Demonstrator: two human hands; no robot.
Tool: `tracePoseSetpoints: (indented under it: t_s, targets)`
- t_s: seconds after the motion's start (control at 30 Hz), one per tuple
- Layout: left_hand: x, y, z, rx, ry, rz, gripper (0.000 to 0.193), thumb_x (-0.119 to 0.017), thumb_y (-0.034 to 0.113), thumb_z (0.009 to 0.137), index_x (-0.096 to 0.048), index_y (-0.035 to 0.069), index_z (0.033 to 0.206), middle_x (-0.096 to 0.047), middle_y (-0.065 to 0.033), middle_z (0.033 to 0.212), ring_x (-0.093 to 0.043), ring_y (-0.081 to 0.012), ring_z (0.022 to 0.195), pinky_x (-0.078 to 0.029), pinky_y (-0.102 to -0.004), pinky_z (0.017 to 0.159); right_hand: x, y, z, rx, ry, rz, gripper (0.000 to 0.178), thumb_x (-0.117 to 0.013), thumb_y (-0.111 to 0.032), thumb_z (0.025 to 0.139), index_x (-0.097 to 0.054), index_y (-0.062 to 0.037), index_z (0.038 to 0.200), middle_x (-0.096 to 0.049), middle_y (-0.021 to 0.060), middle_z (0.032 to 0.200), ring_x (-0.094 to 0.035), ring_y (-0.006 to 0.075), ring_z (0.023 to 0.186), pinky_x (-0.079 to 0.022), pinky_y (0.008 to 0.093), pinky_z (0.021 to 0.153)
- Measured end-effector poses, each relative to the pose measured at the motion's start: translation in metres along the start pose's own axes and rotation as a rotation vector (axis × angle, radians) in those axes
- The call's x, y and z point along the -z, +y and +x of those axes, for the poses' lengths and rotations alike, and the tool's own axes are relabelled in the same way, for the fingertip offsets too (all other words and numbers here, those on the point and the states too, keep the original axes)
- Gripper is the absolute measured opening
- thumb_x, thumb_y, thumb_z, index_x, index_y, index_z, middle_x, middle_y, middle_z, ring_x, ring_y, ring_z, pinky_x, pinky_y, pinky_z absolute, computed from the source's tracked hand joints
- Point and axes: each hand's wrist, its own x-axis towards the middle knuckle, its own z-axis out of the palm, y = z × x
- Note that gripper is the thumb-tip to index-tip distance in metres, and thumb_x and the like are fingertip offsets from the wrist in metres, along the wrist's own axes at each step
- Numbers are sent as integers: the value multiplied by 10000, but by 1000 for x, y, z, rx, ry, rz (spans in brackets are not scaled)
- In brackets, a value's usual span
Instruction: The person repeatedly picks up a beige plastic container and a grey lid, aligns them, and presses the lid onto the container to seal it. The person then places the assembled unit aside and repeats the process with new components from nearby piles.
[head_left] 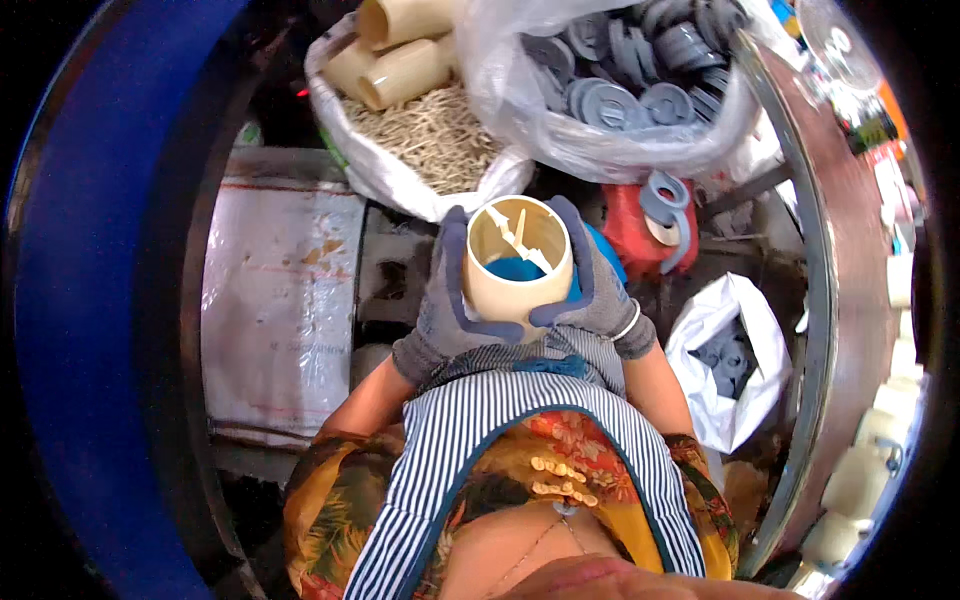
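Note:
Both of my hands wear grey work gloves and grip a cream plastic cylinder in front of my lap. My left hand wraps its left side, and my right hand wraps its right side. The thumbs come close together on the near face. Through the cylinder's round open top I see thin cream bars inside and something blue below them. Part of a blue round thing shows behind my right hand. A striped apron covers my lap.
Beyond my hands stand a white sack with small cream pieces and cream tubes, and a clear bag of grey round caps. A small white bag stands right, by a table edge. A wrapped flat package lies left.

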Motion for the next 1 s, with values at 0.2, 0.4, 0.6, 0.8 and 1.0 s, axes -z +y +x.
tracePoseSetpoints:
  t_s: [0.2,0.4,0.6,0.8,1.0]
  targets:
    - [-17,40,45,-451,-378,494,536,-691,383,784,-620,87,1225,-581,-118,1247,-528,-332,1178,-383,-548,1047,8,12,-35,6,86,-38,1204,-923,-380,566,-256,-7,1496,-393,187,1468,-397,320,1363,-308,411,1135]
    - [-28,38,66,-572,-590,505,372,-653,396,810,-648,103,1039,-608,-94,1018,-581,-286,970,-450,-477,931,-2,42,-55,-26,130,30,1169,-909,-380,603,-249,-35,1504,-367,192,1496,-387,332,1375,-300,433,1146]
    - [-28,26,61,-572,-727,455,258,-624,378,862,-616,121,838,-580,-61,831,-578,-241,792,-470,-409,771,-7,36,-56,-3,92,-87,1114,-899,-368,624,-289,-17,1487,-378,205,1490,-391,358,1369,-314,441,1138]
    - [-13,42,89,-241,-748,92,206,-608,302,910,-640,102,875,-605,-76,827,-603,-234,743,-488,-379,722,-10,23,-50,-46,104,-203,1107,-906,-387,604,-324,-7,1466,-404,220,1466,-402,378,1354,-322,453,1131]
    - [-16,-22,99,882,-408,-1965,375,-424,475,1020,-513,151,852,-365,66,648,-310,-72,536,-229,-225,479,-9,24,-59,8,72,-49,1166,-923,-419,559,-319,-30,1479,-386,212,1485,-378,366,1377,-314,465,1137]
